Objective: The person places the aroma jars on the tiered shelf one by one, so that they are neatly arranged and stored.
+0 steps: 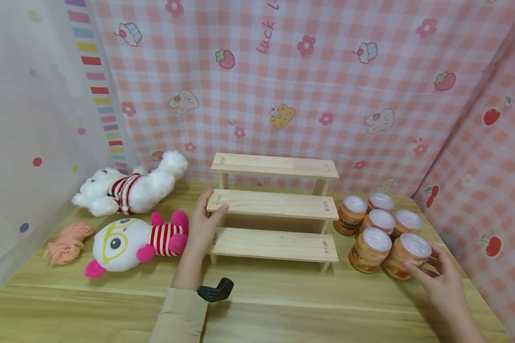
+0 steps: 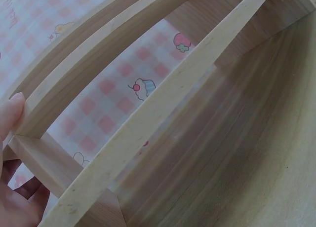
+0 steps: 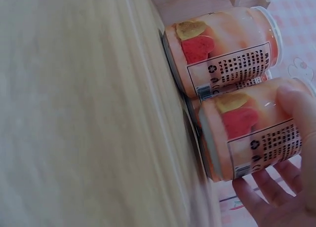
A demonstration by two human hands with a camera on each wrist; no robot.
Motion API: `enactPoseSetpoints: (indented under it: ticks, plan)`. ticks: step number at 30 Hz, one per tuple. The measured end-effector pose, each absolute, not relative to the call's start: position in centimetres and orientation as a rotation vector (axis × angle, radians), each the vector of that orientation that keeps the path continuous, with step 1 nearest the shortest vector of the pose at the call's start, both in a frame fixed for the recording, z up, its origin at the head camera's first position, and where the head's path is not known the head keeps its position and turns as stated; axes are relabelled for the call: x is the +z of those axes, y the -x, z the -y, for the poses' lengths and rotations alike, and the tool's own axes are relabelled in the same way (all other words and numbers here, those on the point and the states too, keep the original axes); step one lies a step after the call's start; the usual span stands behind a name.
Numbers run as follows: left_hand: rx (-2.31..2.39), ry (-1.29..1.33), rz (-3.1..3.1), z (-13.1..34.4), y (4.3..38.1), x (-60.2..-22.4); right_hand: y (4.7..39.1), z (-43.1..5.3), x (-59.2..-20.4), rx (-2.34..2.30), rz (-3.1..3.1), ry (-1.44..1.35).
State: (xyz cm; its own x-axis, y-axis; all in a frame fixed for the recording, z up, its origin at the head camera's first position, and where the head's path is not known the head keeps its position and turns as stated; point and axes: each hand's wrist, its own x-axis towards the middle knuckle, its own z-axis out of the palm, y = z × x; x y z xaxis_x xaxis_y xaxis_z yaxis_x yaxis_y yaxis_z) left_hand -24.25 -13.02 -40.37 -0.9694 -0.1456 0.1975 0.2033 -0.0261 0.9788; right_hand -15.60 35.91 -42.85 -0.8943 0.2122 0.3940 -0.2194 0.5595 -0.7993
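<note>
Pale three-tier wooden shelf (image 1: 272, 204) at centre, left hand (image 1: 202, 228) gripping its left end, orange fruit-printed can (image 1: 397, 260) with whitish lid (image 1: 415, 245), front right among other cans (image 1: 348, 221), right hand (image 1: 444, 283) gripping it, wood-grain table (image 1: 300, 309), pink checked cloth (image 1: 262, 85) behind

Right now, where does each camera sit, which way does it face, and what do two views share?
Head: on the head, facing forward and down at the three-tier wooden shelf; left hand and right hand show.
Left wrist: on that wrist, facing the shelf; left thumb and fingers show.
Right wrist: on that wrist, facing orange-labelled cans; right thumb and fingers show.
Shared: head and right wrist both show the right hand gripping a can.
</note>
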Motion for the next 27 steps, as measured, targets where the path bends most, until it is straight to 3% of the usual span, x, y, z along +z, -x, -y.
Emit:
enactPoseSetpoints:
  ticks: [27]
  plan:
    - [-2.115,0.031,2.042,12.6,22.5,-37.9,15.1,-35.2,-37.1,1.172,2.248,0.0]
